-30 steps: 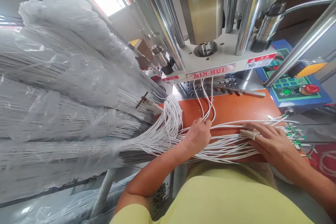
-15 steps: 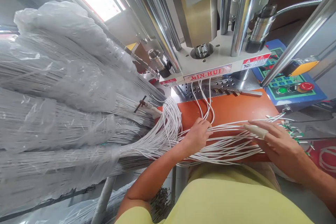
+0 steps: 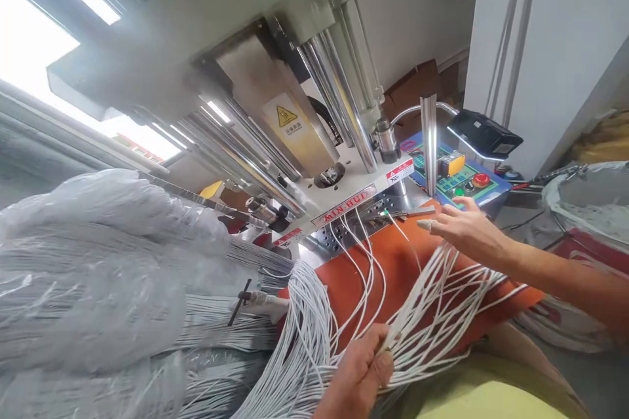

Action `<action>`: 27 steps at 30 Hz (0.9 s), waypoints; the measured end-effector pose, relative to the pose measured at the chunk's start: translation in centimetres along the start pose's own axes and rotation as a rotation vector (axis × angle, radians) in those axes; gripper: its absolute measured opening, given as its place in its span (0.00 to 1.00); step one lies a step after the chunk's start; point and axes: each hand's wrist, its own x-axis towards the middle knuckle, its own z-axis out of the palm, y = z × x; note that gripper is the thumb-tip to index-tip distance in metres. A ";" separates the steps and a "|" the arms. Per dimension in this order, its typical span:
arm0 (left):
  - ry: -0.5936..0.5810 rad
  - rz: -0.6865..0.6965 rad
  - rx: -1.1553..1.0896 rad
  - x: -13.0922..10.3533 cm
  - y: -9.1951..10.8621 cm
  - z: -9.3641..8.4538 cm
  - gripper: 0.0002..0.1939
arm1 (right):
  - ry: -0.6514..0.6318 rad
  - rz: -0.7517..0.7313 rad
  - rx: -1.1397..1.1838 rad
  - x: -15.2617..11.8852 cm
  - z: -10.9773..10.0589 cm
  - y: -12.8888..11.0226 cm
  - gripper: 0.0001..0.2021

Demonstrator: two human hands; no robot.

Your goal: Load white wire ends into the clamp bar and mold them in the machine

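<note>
Pinching white cables that fanned across the orange mat, the left hand was closed, thumb opposing fingers; whether the right hand, near them, gripped anything could not be told.

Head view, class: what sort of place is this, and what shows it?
Probably a cable workshop: a MIN-HUI machine with a warning label, many white cables, and a blue control box.

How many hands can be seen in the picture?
2. The left hand is low in the picture, closed on white cables; the right hand is farther right, in front of the control box. No other hand shows.
</note>
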 end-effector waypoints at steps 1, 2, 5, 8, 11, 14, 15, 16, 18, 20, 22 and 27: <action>-0.062 -0.032 0.013 0.0 0.3 0.2 0.20 | -0.004 -0.001 -0.005 -0.8 0.1 0.3 0.17; -0.118 -0.061 0.021 0.0 0.6 0.3 0.20 | -0.006 0.010 -0.002 -1.5 0.3 0.4 0.17; -0.295 -0.131 -0.052 0.8 1.7 0.9 0.20 | -0.022 0.033 0.019 -3.0 1.0 -0.3 0.16; -0.519 -0.179 -0.283 3.2 3.1 2.8 0.30 | -0.071 -0.037 -0.011 -3.2 0.8 -2.5 0.14; -0.605 -0.141 -0.537 7.1 4.9 6.1 0.34 | -0.120 -0.148 -0.057 -2.2 -0.3 -4.5 0.16; -0.463 -0.091 -0.695 10.7 6.2 9.0 0.31 | -0.077 -0.260 -0.018 -1.0 -1.2 -4.3 0.21; -0.388 -0.071 -0.710 11.5 6.3 9.6 0.29 | -0.044 -0.248 0.006 -0.8 -1.3 -3.6 0.24; -0.314 -0.047 -0.704 12.0 6.3 9.9 0.28 | -0.013 -0.192 0.033 -0.8 -1.3 -2.7 0.28; -0.193 0.010 -0.668 12.5 5.9 10.0 0.25 | -0.004 0.007 0.120 -1.5 -0.9 -0.8 0.34; -0.092 0.025 -0.646 12.4 5.3 9.4 0.23 | -0.060 0.221 0.260 -3.0 -0.1 0.5 0.35; -0.028 -0.039 -0.669 12.3 4.7 8.6 0.21 | -0.099 0.330 0.392 -4.5 0.7 0.9 0.31; -0.030 -0.117 -0.694 12.4 4.2 7.5 0.18 | -0.076 0.352 0.849 -4.2 1.3 0.4 0.24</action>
